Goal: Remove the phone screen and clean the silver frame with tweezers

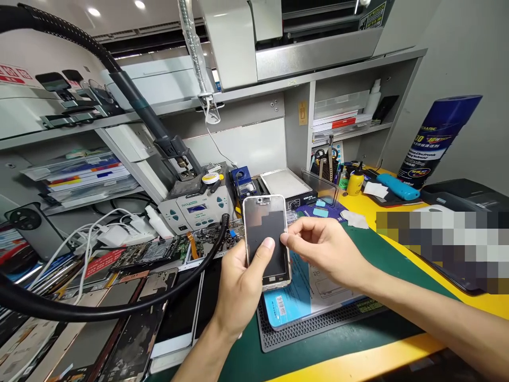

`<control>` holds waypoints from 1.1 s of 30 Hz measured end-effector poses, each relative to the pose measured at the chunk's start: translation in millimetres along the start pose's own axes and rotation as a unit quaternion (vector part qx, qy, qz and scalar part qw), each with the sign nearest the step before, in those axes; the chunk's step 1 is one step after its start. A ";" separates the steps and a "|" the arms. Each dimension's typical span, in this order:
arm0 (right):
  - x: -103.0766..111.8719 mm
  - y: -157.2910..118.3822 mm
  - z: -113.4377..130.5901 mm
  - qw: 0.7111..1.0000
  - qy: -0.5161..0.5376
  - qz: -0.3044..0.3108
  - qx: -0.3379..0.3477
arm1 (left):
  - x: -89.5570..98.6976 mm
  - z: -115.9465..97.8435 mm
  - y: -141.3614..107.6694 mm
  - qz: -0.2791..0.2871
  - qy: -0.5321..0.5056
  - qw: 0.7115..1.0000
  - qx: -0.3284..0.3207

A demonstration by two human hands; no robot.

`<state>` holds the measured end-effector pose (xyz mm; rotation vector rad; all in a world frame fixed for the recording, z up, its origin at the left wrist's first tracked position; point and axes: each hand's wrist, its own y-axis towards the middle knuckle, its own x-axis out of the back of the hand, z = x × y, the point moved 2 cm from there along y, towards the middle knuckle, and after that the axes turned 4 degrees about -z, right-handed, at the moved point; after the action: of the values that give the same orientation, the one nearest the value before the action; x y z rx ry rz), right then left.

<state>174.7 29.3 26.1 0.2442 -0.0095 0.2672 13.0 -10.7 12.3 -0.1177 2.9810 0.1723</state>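
A phone screen part (pixel 274 228) with a pale frame and a dark inner panel is held upright in the middle of the view. My left hand (pixel 242 273) grips it from the left, the thumb lying over the dark panel. At its right edge, the thumb and index finger of my right hand (pixel 318 241) are pinched together; anything between them is too small to make out. Below the phone part lies a blue and white box (pixel 290 302) on a grey perforated mat (pixel 270 339).
Phone panels (pixel 139 329) and circuit boards (pixel 151 252) cover the left side. A black hose (pixel 119 313) curves across them. A hot air station (pixel 194 212) stands behind. At right are a yellow bottle (pixel 355 182), a blue spray can (pixel 433 143) and a dark device (pixel 469 196).
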 end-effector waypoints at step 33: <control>10.9 -6.3 16.2 0.849 -0.242 -0.056 0.467 | 9.3 -25.1 -13.9 0.002 0.163 0.884 -0.438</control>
<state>187.3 22.4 40.8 1.2831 -0.3743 0.0652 1.4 -28.1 34.0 -0.2560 2.9357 1.6254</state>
